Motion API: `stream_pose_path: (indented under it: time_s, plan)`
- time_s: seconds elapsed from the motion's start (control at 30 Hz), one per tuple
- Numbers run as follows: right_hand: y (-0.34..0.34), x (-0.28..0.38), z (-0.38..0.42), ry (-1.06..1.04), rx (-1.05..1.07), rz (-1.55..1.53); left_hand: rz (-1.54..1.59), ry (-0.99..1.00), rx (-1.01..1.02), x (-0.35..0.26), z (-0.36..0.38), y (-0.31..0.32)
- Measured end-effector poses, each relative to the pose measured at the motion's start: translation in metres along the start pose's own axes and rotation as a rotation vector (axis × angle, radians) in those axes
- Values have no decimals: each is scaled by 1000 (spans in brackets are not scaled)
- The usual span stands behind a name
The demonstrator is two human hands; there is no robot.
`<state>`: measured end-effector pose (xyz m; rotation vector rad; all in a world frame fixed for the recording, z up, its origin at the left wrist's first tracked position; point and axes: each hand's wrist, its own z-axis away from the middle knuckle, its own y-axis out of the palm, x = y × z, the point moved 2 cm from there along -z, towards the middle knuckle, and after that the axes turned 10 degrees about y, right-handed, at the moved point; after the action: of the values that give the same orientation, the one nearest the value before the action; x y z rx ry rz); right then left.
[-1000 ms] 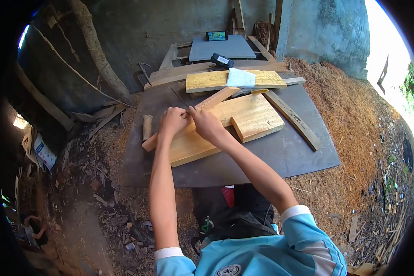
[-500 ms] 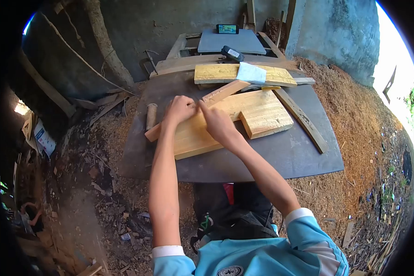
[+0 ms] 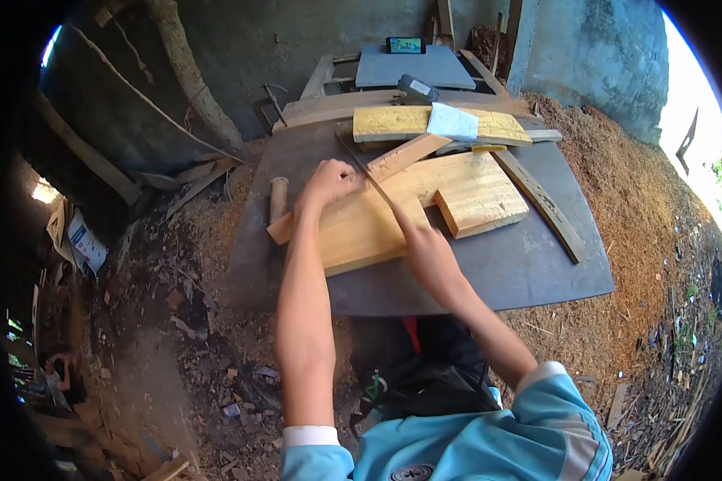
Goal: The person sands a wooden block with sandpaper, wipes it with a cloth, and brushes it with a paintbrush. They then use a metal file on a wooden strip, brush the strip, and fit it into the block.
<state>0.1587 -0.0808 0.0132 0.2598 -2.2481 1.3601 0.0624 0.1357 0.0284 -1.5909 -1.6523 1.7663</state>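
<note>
My left hand is closed over a narrow wooden strip, which lies slantwise across a wide pale board. In my right hand is a long, thin, dark-bladed tool, perhaps a file or a narrow saw; its kind is not clear. Its blade crosses the strip just right of my left fingers and points away from me. Under my right fingers the handle is mostly hidden. A thick short wood block rests at the board's right side.
A round wooden piece stands at the table's left. At the back are a yellowish plank with a pale cloth or paper, a dark device and a phone. A slat lies along the right. Sawdust covers the ground.
My right hand has drawn back toward me and to the right, away from my left hand, so the tool's blade now shows. My left hand stays on the strip. The view has shifted slightly.
</note>
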Motion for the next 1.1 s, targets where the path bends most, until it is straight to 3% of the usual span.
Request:
stream_pose_path:
  time_s: [0.07, 0.13, 0.2, 0.27, 0.33, 0.37, 0.47, 0.53, 0.67, 0.77, 0.9, 1.1]
  plan:
    - [-23, 1, 29, 164, 176, 61, 11, -33, 8, 0, -3, 0]
    - [-25, 5, 19, 143, 167, 49, 2, -31, 12, -1, 4, 2]
    - [-2, 2, -16, 50, 31, -16, -31, 44, -7, -9, 1, 1]
    - [25, 11, -67, 30, 41, -30, -100, 58, -66, -13, 6, 9]
    - [59, 5, -100, -30, -88, -32, -191, 42, -149, -1, 5, 10]
    - [68, 5, -105, -55, -145, -35, -123, 1, -96, 0, 5, 5]
    - [-6, 2, -9, -10, 61, -40, 38, -76, 20, 0, -2, -3]
    - [-39, -5, 44, 137, 230, 37, 58, -69, 57, 7, -4, -4]
    - [-57, -13, 60, 131, 189, 8, -56, 46, 102, 14, -7, 4]
    - [-59, -11, 64, 137, 253, 18, -385, 35, -172, -6, 1, 7]
    - [-58, -11, 70, 136, 203, -26, -648, -198, -369, -33, 7, 18]
    - [-43, 14, 28, 15, 171, 65, -620, -234, -404, -30, 8, 24]
